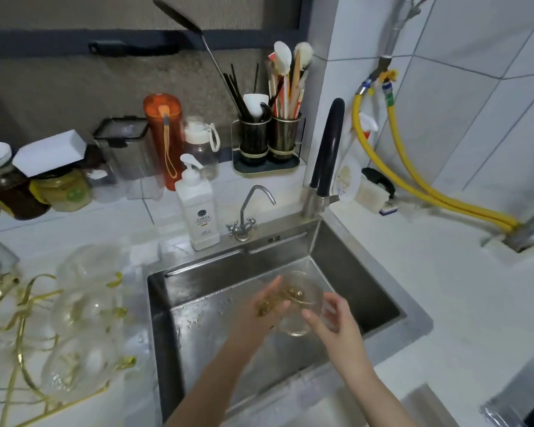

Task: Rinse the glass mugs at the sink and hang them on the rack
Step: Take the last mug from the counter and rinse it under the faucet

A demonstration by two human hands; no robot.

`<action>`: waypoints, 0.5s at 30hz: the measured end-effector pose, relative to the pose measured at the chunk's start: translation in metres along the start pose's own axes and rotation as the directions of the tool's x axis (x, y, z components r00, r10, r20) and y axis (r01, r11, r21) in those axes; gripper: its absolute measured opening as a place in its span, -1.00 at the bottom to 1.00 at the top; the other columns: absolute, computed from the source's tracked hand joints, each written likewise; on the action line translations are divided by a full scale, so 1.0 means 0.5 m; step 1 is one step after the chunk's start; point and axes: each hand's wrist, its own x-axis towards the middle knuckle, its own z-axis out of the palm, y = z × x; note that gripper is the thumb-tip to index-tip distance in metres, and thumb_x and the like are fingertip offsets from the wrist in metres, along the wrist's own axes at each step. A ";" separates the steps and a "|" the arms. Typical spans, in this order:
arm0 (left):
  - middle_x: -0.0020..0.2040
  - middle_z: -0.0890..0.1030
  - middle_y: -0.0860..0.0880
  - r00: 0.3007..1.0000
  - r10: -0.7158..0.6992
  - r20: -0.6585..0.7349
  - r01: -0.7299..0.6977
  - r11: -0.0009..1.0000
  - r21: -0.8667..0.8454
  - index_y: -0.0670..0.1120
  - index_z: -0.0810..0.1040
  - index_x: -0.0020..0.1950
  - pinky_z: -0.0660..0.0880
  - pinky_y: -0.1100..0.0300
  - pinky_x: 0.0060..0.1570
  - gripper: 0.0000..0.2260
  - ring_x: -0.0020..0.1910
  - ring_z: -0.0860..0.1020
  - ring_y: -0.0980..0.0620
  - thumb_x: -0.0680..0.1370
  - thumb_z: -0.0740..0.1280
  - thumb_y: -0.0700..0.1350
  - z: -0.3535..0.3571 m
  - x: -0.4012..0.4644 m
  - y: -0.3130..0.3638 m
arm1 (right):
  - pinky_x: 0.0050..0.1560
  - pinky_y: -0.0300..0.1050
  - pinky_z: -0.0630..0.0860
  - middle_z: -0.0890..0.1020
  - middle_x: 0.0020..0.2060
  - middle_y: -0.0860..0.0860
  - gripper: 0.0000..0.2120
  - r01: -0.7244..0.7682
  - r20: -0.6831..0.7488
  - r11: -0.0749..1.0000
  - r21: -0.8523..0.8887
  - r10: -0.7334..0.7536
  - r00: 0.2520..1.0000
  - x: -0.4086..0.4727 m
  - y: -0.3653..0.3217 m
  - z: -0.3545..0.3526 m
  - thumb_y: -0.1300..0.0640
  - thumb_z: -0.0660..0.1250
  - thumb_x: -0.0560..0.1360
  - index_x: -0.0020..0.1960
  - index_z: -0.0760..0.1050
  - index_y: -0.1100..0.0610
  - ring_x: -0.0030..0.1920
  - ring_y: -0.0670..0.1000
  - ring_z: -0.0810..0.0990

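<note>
Over the steel sink (383,306) I hold a clear glass mug (302,303) with a gold handle between both hands. My left hand (264,309) grips the handle side; my right hand (330,312) cups the glass wall from the right. The mug is blurred. The black faucet (329,149) stands behind the sink, and no water stream is visible. On the counter to the left, a gold wire rack (19,322) holds three clear glass mugs (84,312) with gold handles.
A white soap pump bottle (198,208) and a small chrome tap (247,214) stand at the sink's back rim. Jars, bottles and a utensil holder (267,140) line the back wall. Yellow hoses (429,186) run along the right wall.
</note>
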 end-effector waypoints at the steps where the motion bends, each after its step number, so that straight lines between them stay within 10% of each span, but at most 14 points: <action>1: 0.11 0.66 0.07 1.000 -0.003 0.004 0.003 1.000 0.017 0.01 0.52 0.28 0.53 0.10 0.16 -0.52 0.13 0.60 0.08 0.38 0.47 0.02 0.002 0.011 -0.001 | 0.17 -0.25 0.38 0.46 0.26 0.00 -0.42 -0.014 0.016 1.000 0.011 0.014 1.000 0.012 -0.005 -0.001 0.12 0.46 0.41 0.35 0.32 0.10 0.29 -0.03 0.45; 6: -0.06 0.63 0.12 0.996 0.040 -0.074 -0.034 0.996 0.084 0.03 0.53 0.04 0.52 0.36 -0.06 -0.75 -0.10 0.58 0.28 0.44 0.44 -0.22 -0.008 0.054 0.001 | 0.25 -0.11 0.46 0.49 0.25 -0.05 -0.24 -0.060 0.104 0.997 -0.048 0.065 0.992 0.067 -0.012 0.001 -0.04 0.50 0.31 0.43 0.28 -0.01 0.24 -0.05 0.50; 15: 0.07 0.58 0.15 0.953 0.033 -0.300 0.029 0.979 0.200 -0.07 0.57 -0.09 0.44 0.19 0.22 -0.86 0.17 0.52 0.14 0.41 0.47 -0.21 0.010 0.113 0.030 | 0.11 -0.22 0.51 0.49 0.00 -0.21 -0.53 -0.015 0.192 0.998 -0.063 0.027 0.981 0.156 -0.023 0.022 0.23 0.43 0.43 0.27 0.37 0.02 0.02 -0.21 0.53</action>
